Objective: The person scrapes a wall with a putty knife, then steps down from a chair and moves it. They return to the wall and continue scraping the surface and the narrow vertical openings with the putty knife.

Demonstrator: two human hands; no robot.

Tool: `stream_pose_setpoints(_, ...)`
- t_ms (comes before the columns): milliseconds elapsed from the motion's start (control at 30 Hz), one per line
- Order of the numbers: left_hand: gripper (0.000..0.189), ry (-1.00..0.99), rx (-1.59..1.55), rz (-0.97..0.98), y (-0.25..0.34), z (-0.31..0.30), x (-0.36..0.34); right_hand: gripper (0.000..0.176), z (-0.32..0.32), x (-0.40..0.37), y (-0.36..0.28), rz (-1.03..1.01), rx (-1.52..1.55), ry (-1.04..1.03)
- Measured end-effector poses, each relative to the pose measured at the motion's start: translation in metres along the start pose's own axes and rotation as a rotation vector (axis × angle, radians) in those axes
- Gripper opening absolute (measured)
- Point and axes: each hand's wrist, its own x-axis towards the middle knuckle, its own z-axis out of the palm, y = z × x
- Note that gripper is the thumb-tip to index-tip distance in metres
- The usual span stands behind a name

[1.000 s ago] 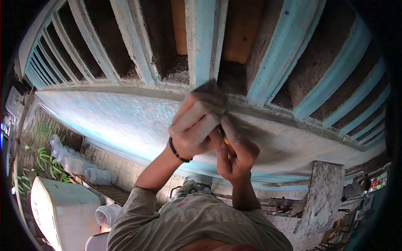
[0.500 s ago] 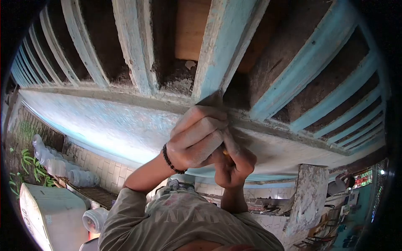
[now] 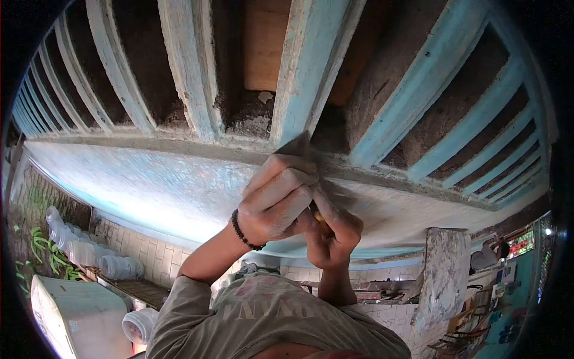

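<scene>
Both hands are closed together on a scraper with a thin dark metal blade (image 3: 295, 145). My left hand (image 3: 277, 197), dusty and with a dark beaded bracelet at the wrist, curls its fingers over the blade end. Just below and to the right, my right hand (image 3: 332, 230) wraps round the lower end, where a bit of yellow handle shows between the fingers. The blade meets the foot of a worn blue wooden bar (image 3: 308, 75) at the ledge (image 3: 239, 142). Most of the handle is hidden by the fingers.
More blue bars (image 3: 412, 90) rise from the ledge on both sides. Below it runs a scuffed blue-white wall (image 3: 161, 173). Clear plastic jars (image 3: 119, 267) and a white box (image 3: 84, 314) stand lower left. A weathered board (image 3: 443, 278) leans at right; another person (image 3: 487, 256) is beyond it.
The view has shifted slightly. Both hands keep their grip on the scraper, and its blade shows a little more, tilted at the foot of the bar.
</scene>
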Motion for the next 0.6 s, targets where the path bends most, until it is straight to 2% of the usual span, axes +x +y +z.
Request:
stream_pose_setpoints(200, 0.025, -0.005, -0.025, 0.003, 0.001, -0.003, 0.012, 0.053, -0.004, 0.01, -0.006, -0.028, 0.013, 0.001)
stream_pose_setpoints(300, 0.025, -0.011, -0.01, -0.06, 0.008, 0.001, -0.007, 0.053, -0.007, -0.008, -0.007, 0.072, 0.012, -0.067)
stream_pose_setpoints(600, 0.024, -0.012, 0.037, -0.082, 0.013, 0.002, -0.009, 0.049, -0.017, -0.007, -0.011, 0.089, 0.017, -0.134)
